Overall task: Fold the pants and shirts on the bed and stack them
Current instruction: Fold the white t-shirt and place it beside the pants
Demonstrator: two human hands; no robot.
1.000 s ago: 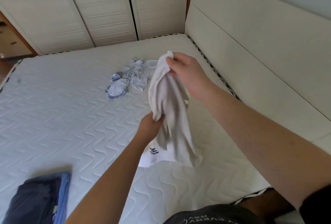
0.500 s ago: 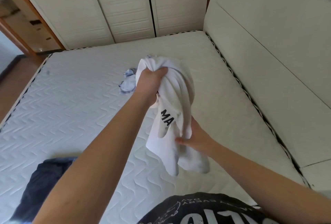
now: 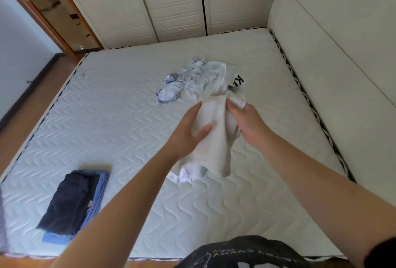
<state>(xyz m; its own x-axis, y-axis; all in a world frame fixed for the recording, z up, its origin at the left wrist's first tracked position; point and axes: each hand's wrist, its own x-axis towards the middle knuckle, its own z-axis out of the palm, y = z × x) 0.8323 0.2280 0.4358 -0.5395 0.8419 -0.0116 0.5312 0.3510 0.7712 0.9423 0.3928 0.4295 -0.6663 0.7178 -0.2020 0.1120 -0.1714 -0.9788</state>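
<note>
A bunched white shirt [image 3: 216,137] with black lettering hangs over the middle of the bed. My left hand [image 3: 188,133] grips its left side, thumb laid across the cloth. My right hand [image 3: 246,122] pinches the cloth at its upper right. The shirt's far end, with the letters, trails back onto the mattress. Behind it a crumpled pale blue-and-white garment [image 3: 182,83] lies loose. A folded stack [image 3: 72,203], dark navy on top of blue, sits at the near left of the bed.
The quilted white mattress [image 3: 107,122] fills the view. A padded headboard [image 3: 334,58] runs along the right side and cream wardrobe doors [image 3: 171,4] stand beyond the far edge. Wooden floor [image 3: 27,109] shows at the left. My dark shirt [image 3: 246,255] is at the bottom.
Both hands lowered the white shirt toward the mattress. My left hand dropped from holding the top to the left side; my right hand rose from the hem to the upper right.
</note>
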